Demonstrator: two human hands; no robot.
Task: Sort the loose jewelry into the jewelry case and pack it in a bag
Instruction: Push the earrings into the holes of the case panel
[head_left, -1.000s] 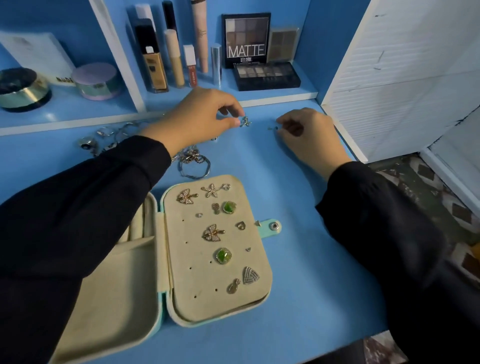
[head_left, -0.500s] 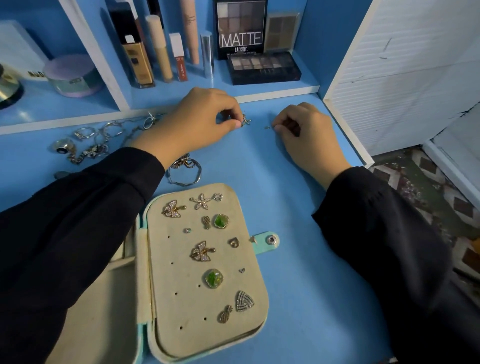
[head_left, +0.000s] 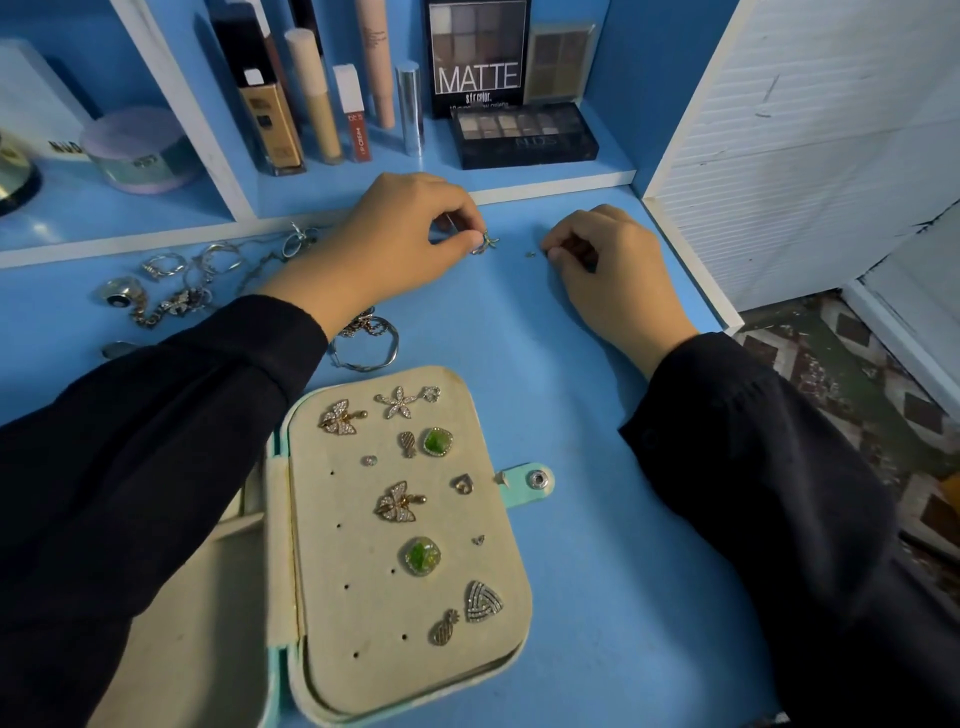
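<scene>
The open jewelry case (head_left: 363, 597) lies at the front of the blue table, mint outside with a beige felt panel carrying several pinned earrings. Its snap tab (head_left: 537, 479) sticks out to the right. My left hand (head_left: 400, 244) reaches past the case and pinches a small earring (head_left: 488, 243) between thumb and forefinger, low over the table. My right hand (head_left: 608, 275) rests on the table with fingers curled, its tips beside a tiny metal piece (head_left: 531, 254). Loose rings and chains (head_left: 171, 291) lie at the left, and a hoop bangle (head_left: 366, 345) peeks from under my left wrist.
Cosmetic bottles (head_left: 317, 104) and eyeshadow palettes (head_left: 524, 135) stand on the shelf behind my hands. A round jar (head_left: 137, 150) sits in the left cubby. A white slatted panel (head_left: 805, 130) closes the right side, and the table's right edge drops to a patterned floor (head_left: 841, 374).
Both hands stay almost in place, the left still pinching the earring. The view has shifted, so the case sits further right and more loose jewelry shows at the left.
</scene>
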